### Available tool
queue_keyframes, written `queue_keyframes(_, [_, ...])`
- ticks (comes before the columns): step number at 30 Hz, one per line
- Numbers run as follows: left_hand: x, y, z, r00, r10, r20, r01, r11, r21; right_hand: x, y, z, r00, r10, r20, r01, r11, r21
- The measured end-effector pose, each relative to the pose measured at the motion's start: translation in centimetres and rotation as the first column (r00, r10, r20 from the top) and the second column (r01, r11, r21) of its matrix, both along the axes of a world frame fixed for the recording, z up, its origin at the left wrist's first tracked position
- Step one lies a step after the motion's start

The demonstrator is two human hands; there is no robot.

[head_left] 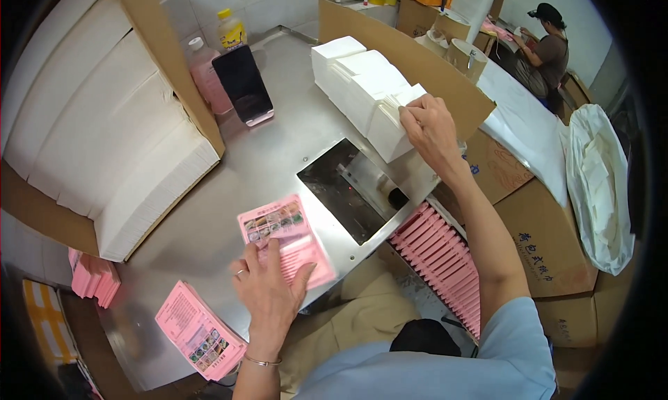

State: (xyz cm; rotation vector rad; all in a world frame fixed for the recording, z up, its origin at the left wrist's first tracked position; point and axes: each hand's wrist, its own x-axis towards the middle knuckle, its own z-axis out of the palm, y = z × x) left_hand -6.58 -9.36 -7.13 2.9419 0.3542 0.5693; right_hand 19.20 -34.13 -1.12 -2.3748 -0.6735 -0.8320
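Note:
A pink printed packet [316, 262], slightly blurred, lies near the front edge of the metal table. My left hand [270, 289] rests on top of it with fingers and thumb stretched apart. Farther away on the right, my right hand [433, 130] pinches white folded napkins [402, 102] at the near end of a row of white napkin stacks [358, 80]. A neat stack of pink printed packets [198, 330] sits left of my left hand. Between my hands is a dark rectangular opening [353, 191] in the tabletop.
A large cardboard box [209, 139] packed with white napkins stands at the left. Behind are a phone [243, 83] on a stand and a bottle of pink liquid [209, 76]. Below the table's right side is a row of pink packets [445, 271]. Another person [546, 49] sits at the back right.

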Motion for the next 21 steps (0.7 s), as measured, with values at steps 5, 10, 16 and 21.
queue_keyframes(5, [0.9, -0.7, -0.4, 0.996, -0.072, 0.054, 0.076, 0.993, -0.089, -0.4, -0.8, -0.3, 1.000, 0.010, 0.025, -0.008, 0.998, -0.066])
queue_keyframes(10, [1.3, -1.5, -0.9, 0.902, -0.416, 0.113, 0.430, 0.889, -0.160, -3.3, 2.0, -1.5, 0.950, 0.094, 0.298, -0.028, 0.975, -0.220])
queue_keyframes(16, [0.8, 0.7, 1.0, 0.959, -0.283, -0.016, 0.273, 0.938, -0.215, -17.3, 6.9, -8.3, 0.623, 0.772, 0.126, -0.740, 0.634, -0.226])
queue_keyframes(21, [3.5, -2.7, -0.1, 0.983, -0.171, 0.064, 0.181, 0.962, -0.202, -9.6, 13.3, -8.6, 0.886, 0.437, -0.155, -0.459, 0.875, -0.156])
